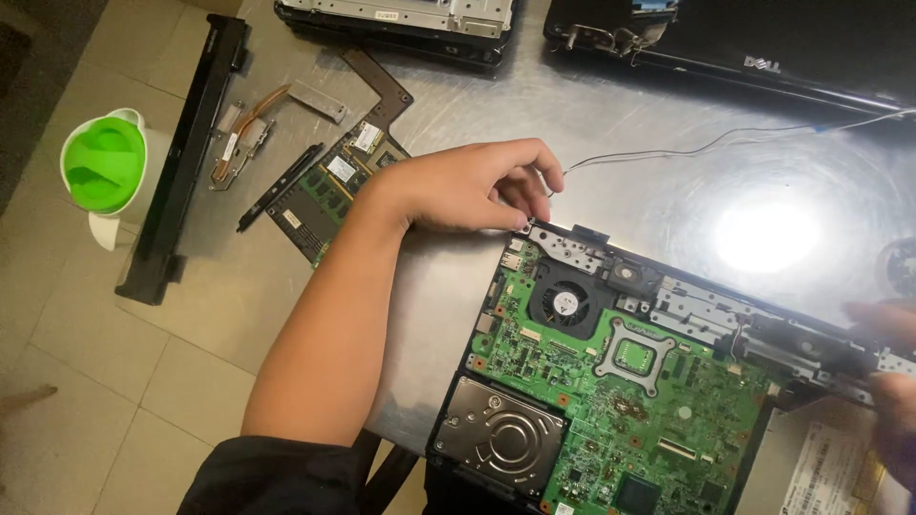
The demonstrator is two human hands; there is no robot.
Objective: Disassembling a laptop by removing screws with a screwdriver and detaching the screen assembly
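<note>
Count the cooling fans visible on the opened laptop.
1. A single black fan sits near the top left of the green motherboard, just below the left hand. Others may be hidden outside the frame.

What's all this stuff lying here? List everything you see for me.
Laptop base: one, black shell with green board, open at table front.
Fan: one, black, on the board's upper left.
Hard drive: one, silver, lower left of base.
Thin wires: white and grey, across the table.
Loose boards: a few, green, left of the base.
Copper heat pipe: one, far left.
Black strip: one, table's left edge.
Jug: one, white with green lid, on the floor.
Laptop parts: two, dark, table's far edge.
Left hand: pinching the wires by the base's corner.
Right hand: on the base's right end.
</note>
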